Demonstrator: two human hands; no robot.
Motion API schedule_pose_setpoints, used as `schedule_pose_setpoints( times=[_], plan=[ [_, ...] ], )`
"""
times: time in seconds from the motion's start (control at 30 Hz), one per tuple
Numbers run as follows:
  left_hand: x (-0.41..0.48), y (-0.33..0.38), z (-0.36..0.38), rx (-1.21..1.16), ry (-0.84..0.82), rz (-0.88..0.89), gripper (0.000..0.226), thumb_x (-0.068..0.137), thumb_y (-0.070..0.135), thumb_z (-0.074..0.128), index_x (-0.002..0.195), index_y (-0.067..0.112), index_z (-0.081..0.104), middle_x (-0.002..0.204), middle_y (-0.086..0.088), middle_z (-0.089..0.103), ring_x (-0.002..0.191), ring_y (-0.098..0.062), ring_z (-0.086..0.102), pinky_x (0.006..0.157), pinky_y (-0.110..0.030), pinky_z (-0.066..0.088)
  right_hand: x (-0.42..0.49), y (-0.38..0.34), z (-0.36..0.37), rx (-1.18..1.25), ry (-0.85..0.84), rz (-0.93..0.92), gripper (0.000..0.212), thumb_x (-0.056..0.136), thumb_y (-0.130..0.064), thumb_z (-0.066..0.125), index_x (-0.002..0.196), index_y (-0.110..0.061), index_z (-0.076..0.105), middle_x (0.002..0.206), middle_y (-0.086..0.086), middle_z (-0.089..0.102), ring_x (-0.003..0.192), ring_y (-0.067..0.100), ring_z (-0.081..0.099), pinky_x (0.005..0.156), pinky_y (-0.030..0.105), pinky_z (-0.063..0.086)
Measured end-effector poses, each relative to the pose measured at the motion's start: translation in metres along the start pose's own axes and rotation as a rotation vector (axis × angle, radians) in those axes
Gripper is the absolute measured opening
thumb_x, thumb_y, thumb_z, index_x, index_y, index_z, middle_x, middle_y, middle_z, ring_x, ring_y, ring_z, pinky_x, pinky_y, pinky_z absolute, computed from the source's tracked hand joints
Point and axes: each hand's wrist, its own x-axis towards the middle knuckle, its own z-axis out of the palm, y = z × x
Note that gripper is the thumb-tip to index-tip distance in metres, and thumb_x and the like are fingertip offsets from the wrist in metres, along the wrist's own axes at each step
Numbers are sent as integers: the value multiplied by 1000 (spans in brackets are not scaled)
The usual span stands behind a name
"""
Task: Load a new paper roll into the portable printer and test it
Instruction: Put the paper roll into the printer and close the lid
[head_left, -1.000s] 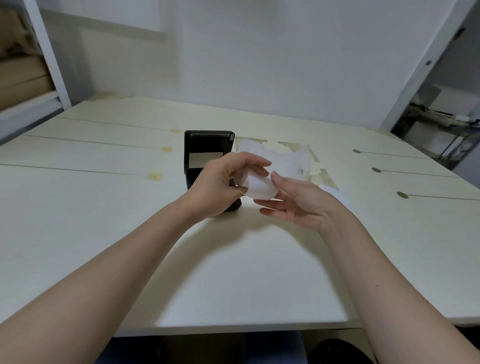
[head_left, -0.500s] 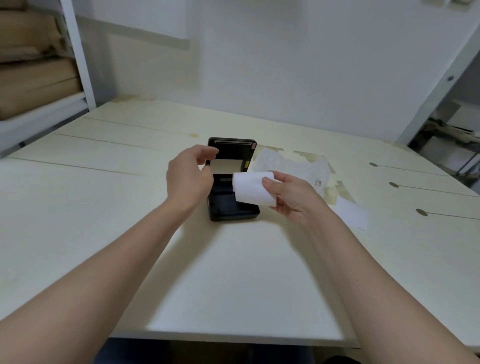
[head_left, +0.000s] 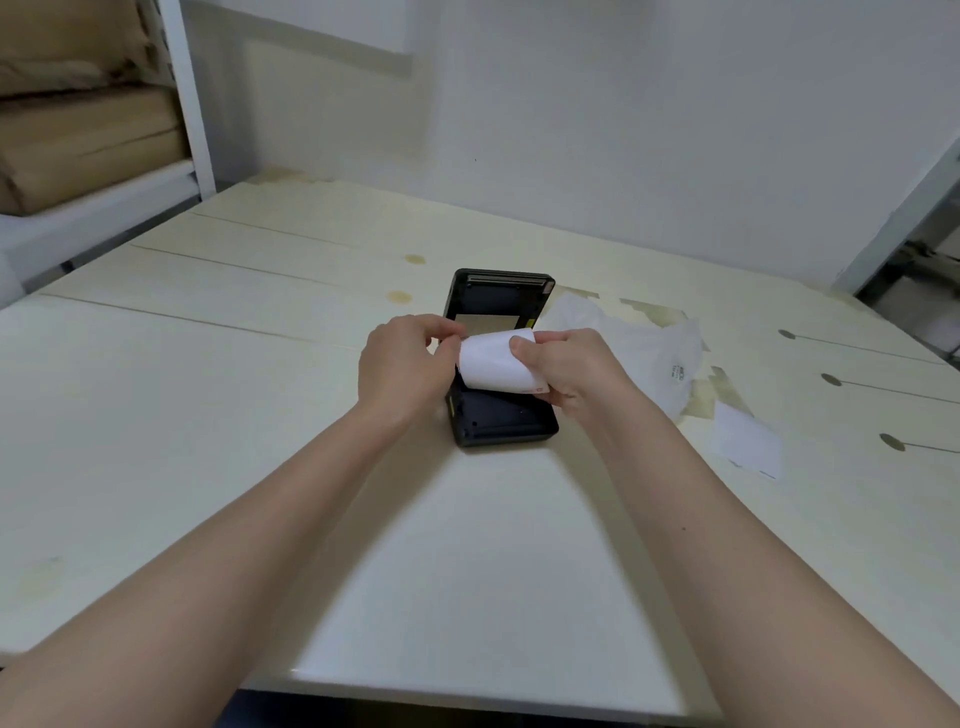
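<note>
A small black portable printer (head_left: 498, 421) lies on the pale table (head_left: 260, 415) with its lid (head_left: 498, 301) flipped open away from me. Just above its open paper bay I hold a white paper roll (head_left: 491, 366). My right hand (head_left: 566, 371) grips the roll's right end from above. My left hand (head_left: 405, 369) pinches the roll's left edge with thumb and fingertips. The bay under the roll is hidden.
A crumpled clear plastic wrapper (head_left: 639, 353) lies right of the printer, and a white slip of paper (head_left: 748, 447) beyond it. White shelving with brown bundles (head_left: 93, 124) stands at the left; a white wall runs behind the table.
My left hand came off the printer lid and joined the roll's left edge. My right hand carried the roll left, over the open printer. The camera view shifted.
</note>
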Motion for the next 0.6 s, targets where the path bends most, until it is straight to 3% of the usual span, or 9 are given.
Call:
schedule_pose_setpoints(
  times=[0.07,0.13,0.2,0.27,0.37,0.43,0.5,0.6],
  plan=[
    [0,2,1,-19,-16,4,27,91,17,55,106,24,76,110,6,75,103,-13,65,76,-23,41,-1,-2,-3,31,-8,35,34,87,-12,70,119,-3,60,119,15,62,110,31,63,91,41,55],
    [1,3,0,-49,-35,33,37,86,4,53,107,23,75,110,5,74,103,-14,65,79,-23,43,-1,-4,-6,112,-27,93,15,87,-10,70,99,-6,62,111,14,62,99,29,64,80,36,55],
    [1,3,-1,-69,-60,111,54,74,-7,52,111,25,74,114,4,72,107,-16,63,86,-27,48,0,-6,-9,190,-46,164,14,87,-11,72,86,-7,58,106,13,63,86,25,63,67,33,52],
    [0,2,0,-73,-86,230,55,69,-9,63,111,26,73,117,3,68,108,-18,61,88,-35,52,1,-9,-11,211,-55,195,15,87,-12,71,86,-7,58,100,12,64,78,23,63,60,32,51],
    [-3,0,4,-59,-77,328,38,70,4,78,101,26,76,113,5,65,104,-19,61,82,-39,53,1,-9,-11,206,-29,145,16,86,-9,72,96,-2,62,105,16,65,89,29,66,77,39,58],
    [-5,1,5,-10,-46,333,28,74,8,76,96,26,78,110,7,67,96,-18,60,75,-32,48,0,-5,-8,129,24,80,25,86,-9,71,108,2,63,109,20,65,99,32,66,91,45,56],
    [-8,0,3,87,-36,321,23,80,10,72,97,24,79,108,6,71,85,-14,54,70,-25,37,-4,-1,-2,20,66,13,39,86,-12,71,122,0,60,115,17,64,108,33,65,93,45,55],
    [-12,-3,1,182,-37,304,26,83,8,68,103,23,77,105,5,73,82,-14,51,69,-26,36,-6,5,7,-69,101,-47,43,84,-17,73,123,-7,60,110,8,61,108,28,64,92,44,56]
  ],
)
